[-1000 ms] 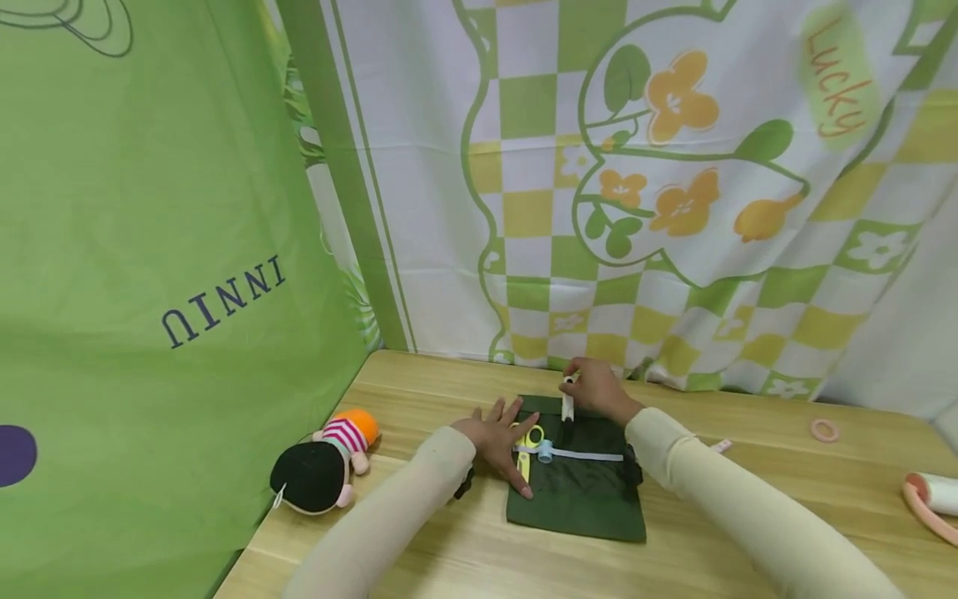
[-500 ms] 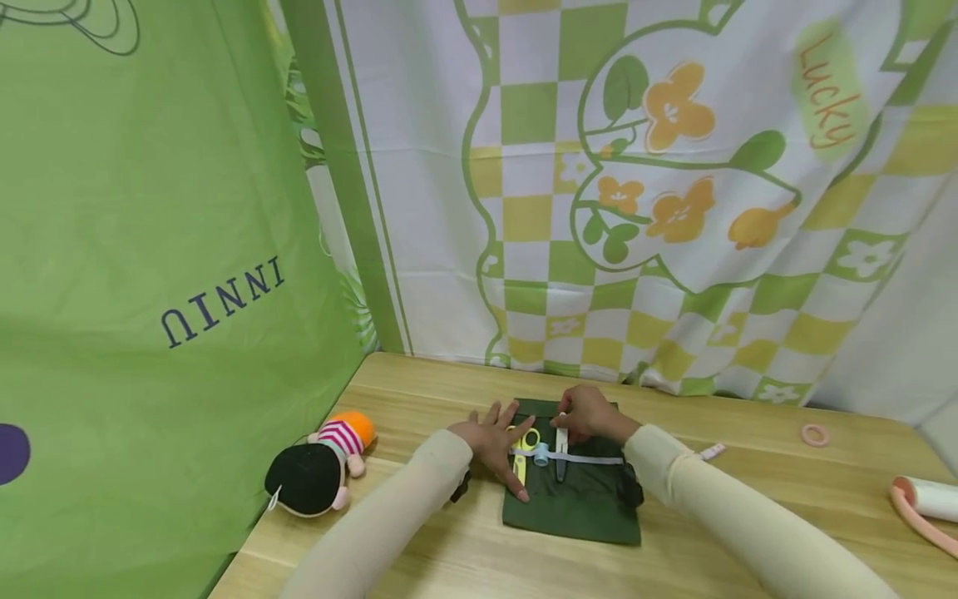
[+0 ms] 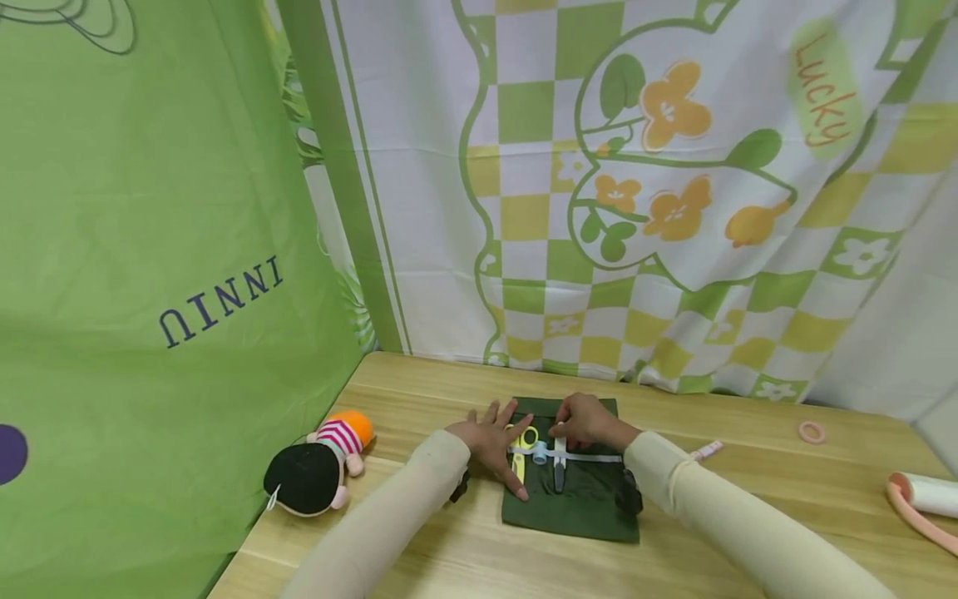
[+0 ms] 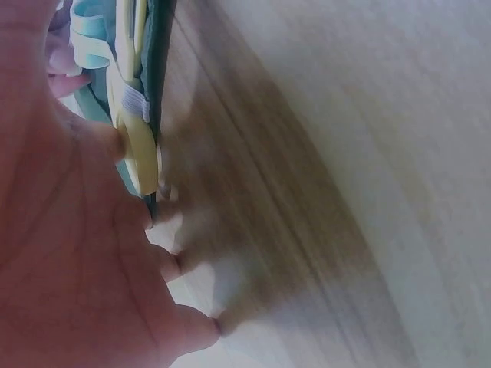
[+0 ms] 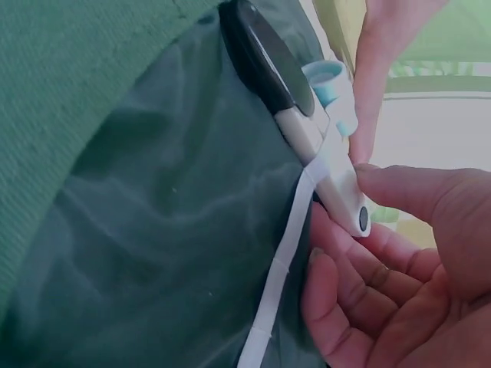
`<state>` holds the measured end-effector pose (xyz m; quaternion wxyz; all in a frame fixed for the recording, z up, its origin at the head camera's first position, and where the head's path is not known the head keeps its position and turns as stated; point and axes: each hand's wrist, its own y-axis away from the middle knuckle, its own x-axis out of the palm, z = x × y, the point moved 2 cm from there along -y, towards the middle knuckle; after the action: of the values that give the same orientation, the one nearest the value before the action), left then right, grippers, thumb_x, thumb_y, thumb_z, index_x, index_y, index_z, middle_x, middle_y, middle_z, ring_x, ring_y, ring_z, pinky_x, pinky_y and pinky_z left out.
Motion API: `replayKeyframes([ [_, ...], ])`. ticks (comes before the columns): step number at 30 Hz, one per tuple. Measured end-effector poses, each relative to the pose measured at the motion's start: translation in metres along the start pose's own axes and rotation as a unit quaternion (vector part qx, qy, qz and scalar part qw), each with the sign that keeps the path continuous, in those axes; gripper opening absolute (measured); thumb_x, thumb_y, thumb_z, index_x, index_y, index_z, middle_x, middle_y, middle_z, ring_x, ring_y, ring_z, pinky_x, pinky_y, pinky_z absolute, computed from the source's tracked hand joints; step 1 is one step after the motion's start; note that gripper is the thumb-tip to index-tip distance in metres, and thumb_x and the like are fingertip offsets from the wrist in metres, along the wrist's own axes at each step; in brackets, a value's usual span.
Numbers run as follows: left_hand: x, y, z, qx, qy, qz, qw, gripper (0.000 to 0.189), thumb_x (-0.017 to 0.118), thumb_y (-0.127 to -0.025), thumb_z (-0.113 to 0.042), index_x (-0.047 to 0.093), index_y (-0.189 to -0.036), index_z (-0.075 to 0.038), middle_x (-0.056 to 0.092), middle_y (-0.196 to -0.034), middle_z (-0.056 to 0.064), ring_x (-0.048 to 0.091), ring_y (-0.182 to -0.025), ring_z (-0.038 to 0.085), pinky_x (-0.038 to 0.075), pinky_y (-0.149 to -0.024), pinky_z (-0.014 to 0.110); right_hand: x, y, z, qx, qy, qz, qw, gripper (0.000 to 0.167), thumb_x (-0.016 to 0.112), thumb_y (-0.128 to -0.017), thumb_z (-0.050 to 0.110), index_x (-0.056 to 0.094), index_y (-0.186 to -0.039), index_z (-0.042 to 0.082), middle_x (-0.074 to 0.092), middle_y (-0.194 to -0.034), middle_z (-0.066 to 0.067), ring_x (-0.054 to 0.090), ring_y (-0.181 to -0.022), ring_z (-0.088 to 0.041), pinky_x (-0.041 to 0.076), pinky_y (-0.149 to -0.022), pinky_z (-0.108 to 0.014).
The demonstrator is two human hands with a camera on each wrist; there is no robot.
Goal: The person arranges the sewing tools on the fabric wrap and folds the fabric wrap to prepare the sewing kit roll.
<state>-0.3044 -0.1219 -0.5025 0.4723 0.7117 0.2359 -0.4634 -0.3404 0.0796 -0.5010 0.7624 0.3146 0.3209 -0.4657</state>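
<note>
A dark green fabric pouch lies flat on the table with a white elastic strap across it. Under the strap sit yellow scissors and a small light-blue ring-shaped piece. Beside them, a slim white tool with a black rounded end passes beneath the strap. My right hand pinches its white end between thumb and fingers. With fingers spread, my left hand rests on the pouch's left edge by the scissors; its palm fills the left side of the left wrist view.
A doll lies at the table's left edge. To the right are a pink-and-white strip, a pink ring and a white roll with a peach-coloured tube. A patterned curtain hangs behind the table.
My right hand has brought the white tool down toward me, and its black end has passed under the strap. The left hand has stayed on the pouch's edge.
</note>
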Motion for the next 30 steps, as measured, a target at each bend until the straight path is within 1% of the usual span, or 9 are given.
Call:
replayKeyframes([
  [4, 0.001, 0.000, 0.000, -0.002, 0.002, -0.002, 1.0000, 0.128, 0.074, -0.068, -0.078, -0.004, -0.162, -0.037, -0.013, -0.171, 0.004, -0.009, -0.158, 0.034, 0.006, -0.123, 0.066, 0.002, 0.003, 0.001, -0.007, 0.015, 0.003, 0.9999, 0.015, 0.079, -0.087, 0.018, 0.073, -0.076, 0.009, 0.069, -0.060, -0.005, 0.060, -0.050, -0.013, 0.051, -0.048, -0.027],
  [8, 0.001, 0.001, 0.001, -0.001, 0.005, 0.000, 1.0000, 0.128, 0.074, -0.068, -0.078, -0.004, -0.162, -0.037, -0.013, -0.171, 0.004, -0.010, -0.158, 0.035, 0.006, -0.123, 0.066, 0.003, 0.006, 0.003, -0.008, 0.005, 0.006, 0.9999, 0.017, 0.078, -0.087, 0.018, 0.074, -0.073, 0.009, 0.068, -0.060, -0.006, 0.057, -0.049, -0.010, 0.049, -0.047, -0.025],
  [13, 0.001, 0.003, 0.001, -0.002, -0.007, -0.001, 1.0000, 0.127, 0.073, -0.069, -0.078, -0.004, -0.162, -0.037, -0.012, -0.171, 0.005, -0.008, -0.158, 0.035, 0.008, -0.123, 0.066, 0.004, 0.009, 0.002, -0.020, 0.000, 0.009, 0.9998, 0.022, 0.073, -0.091, 0.017, 0.076, -0.071, 0.008, 0.066, -0.057, -0.003, 0.055, -0.048, -0.009, 0.049, -0.048, -0.025],
  [17, -0.002, 0.004, -0.001, -0.009, -0.009, 0.005, 0.9999, 0.126, 0.074, -0.069, -0.077, -0.004, -0.161, -0.039, -0.012, -0.171, 0.003, -0.007, -0.158, 0.034, 0.008, -0.123, 0.064, 0.003, 0.009, -0.002, -0.042, 0.004, 0.013, 0.9990, 0.027, 0.068, -0.095, 0.017, 0.076, -0.071, 0.008, 0.068, -0.059, -0.003, 0.058, -0.049, -0.010, 0.050, -0.049, -0.026],
  [20, -0.005, 0.003, -0.004, -0.011, -0.002, 0.010, 0.9999, 0.127, 0.076, -0.068, -0.076, -0.003, -0.161, -0.039, -0.012, -0.171, 0.003, -0.008, -0.158, 0.034, 0.007, -0.124, 0.063, -0.003, 0.011, -0.007, -0.083, 0.020, 0.004, 0.9964, 0.024, 0.065, -0.097, 0.017, 0.079, -0.079, 0.009, 0.071, -0.064, -0.003, 0.059, -0.051, -0.008, 0.050, -0.051, -0.026],
  [23, -0.007, 0.003, -0.005, -0.009, 0.005, 0.011, 0.9999, 0.128, 0.078, -0.068, -0.074, -0.001, -0.162, -0.039, -0.011, -0.171, 0.004, -0.008, -0.158, 0.034, 0.007, -0.124, 0.063, -0.021, 0.019, -0.011, -0.137, 0.049, -0.027, 0.9890, 0.020, 0.063, -0.098, 0.015, 0.080, -0.090, 0.007, 0.074, -0.071, -0.003, 0.058, -0.055, -0.005, 0.050, -0.055, -0.025],
  [26, -0.006, 0.004, -0.005, -0.007, 0.006, 0.010, 0.9999, 0.128, 0.078, -0.067, -0.074, -0.001, -0.162, -0.038, -0.012, -0.171, 0.004, -0.008, -0.158, 0.034, 0.007, -0.124, 0.063, -0.053, 0.033, -0.022, -0.190, 0.081, -0.060, 0.9766, 0.017, 0.064, -0.096, 0.012, 0.078, -0.097, 0.003, 0.075, -0.078, -0.005, 0.060, -0.059, -0.004, 0.051, -0.058, -0.026],
  [28, -0.003, 0.004, -0.004, -0.011, 0.005, 0.012, 0.9999, 0.128, 0.079, -0.068, -0.073, -0.001, -0.161, -0.039, -0.012, -0.171, 0.003, -0.008, -0.158, 0.034, 0.007, -0.124, 0.063, -0.075, 0.045, -0.038, -0.215, 0.100, -0.057, 0.9697, 0.014, 0.065, -0.094, 0.009, 0.077, -0.096, 0.002, 0.075, -0.081, -0.008, 0.066, -0.063, -0.010, 0.054, -0.059, -0.028],
  [30, -0.003, 0.004, -0.003, -0.014, 0.002, 0.016, 0.9998, 0.128, 0.078, -0.068, -0.073, -0.002, -0.161, -0.040, -0.013, -0.171, 0.003, -0.009, -0.158, 0.034, 0.007, -0.124, 0.063, -0.095, 0.056, -0.059, -0.224, 0.137, -0.043, 0.9640, 0.013, 0.066, -0.092, 0.006, 0.077, -0.096, 0.001, 0.076, -0.085, -0.009, 0.070, -0.070, -0.017, 0.056, -0.062, -0.031],
])
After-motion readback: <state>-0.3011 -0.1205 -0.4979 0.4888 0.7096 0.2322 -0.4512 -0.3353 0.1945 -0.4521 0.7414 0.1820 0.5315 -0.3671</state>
